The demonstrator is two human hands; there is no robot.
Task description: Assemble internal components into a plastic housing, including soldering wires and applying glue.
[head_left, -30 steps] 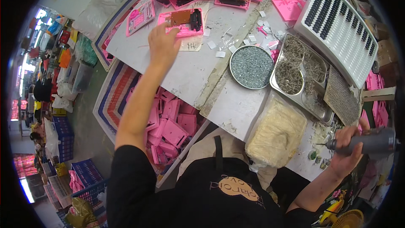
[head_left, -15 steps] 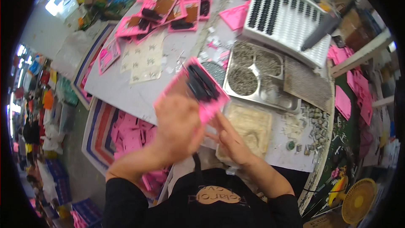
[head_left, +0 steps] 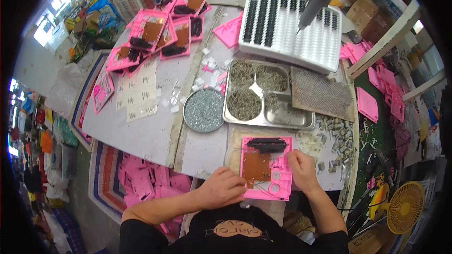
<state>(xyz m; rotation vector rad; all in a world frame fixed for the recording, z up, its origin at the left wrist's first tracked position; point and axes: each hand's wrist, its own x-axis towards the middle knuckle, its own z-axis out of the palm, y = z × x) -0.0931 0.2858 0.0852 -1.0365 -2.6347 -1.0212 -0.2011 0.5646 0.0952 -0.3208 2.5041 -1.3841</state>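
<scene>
A pink plastic housing (head_left: 278,165) lies level in front of me, its inner side up. Inside it are a brown circuit board (head_left: 256,165), a black ribbed part (head_left: 267,145) along the far edge and thin wires near the round mounts. My left hand (head_left: 221,188) has its curled fingers on the housing's near left corner. On the right side, my right hand (head_left: 302,170) grips the edge, thumb uppermost. A cream-coloured pad (head_left: 235,148) shows beneath the housing, which hides most of it.
Beyond stand a steel tray (head_left: 292,121) of small metal parts, a round dish (head_left: 204,109) of tiny screws and a white rack (head_left: 287,54) of black pieces. An electric screwdriver (head_left: 315,7) hangs over the rack. Similar pink housings (head_left: 150,30) are piled at far left; a yellow fan (head_left: 406,207) stands right.
The housing has come down and right from a tilted position and now lies flat over the pad. My left hand has moved off its face to the near corner; the right now holds the side.
</scene>
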